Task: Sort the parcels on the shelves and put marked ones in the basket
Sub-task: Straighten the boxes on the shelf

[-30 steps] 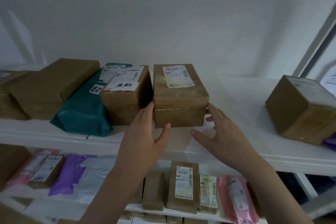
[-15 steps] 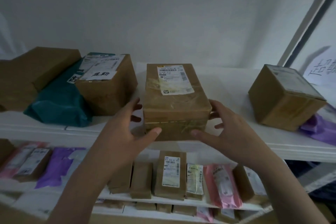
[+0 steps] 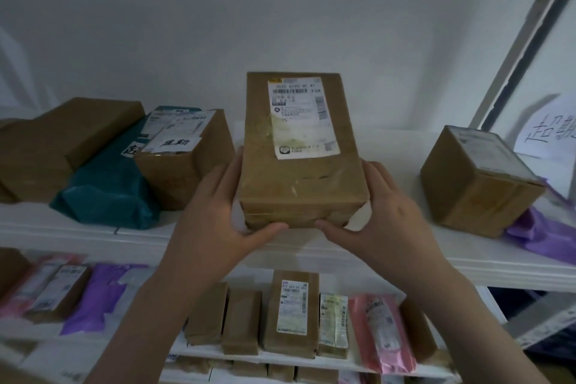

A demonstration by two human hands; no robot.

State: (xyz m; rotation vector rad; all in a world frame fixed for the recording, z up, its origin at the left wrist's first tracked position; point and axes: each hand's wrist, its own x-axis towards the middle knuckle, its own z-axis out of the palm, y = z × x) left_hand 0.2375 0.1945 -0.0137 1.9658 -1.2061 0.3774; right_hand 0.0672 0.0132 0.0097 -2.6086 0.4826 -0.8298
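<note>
Since the earlier frame, box [image 3: 300, 150] has tipped up toward the camera, label showing. Left hand [image 3: 215, 212] and right hand [image 3: 386, 215] clamp its sides above the shelf [image 3: 389, 246] front edge. Appears stiff, taped, moderately light; side grip suits. Neighbouring box [image 3: 184, 162] sits close left; open room right.

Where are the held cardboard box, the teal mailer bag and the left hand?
held cardboard box [image 3: 299, 171]: head view, bare top face.
teal mailer bag [image 3: 106, 193]: head view, middle of bag.
left hand [image 3: 215, 212]: head view, back of hand.
</note>
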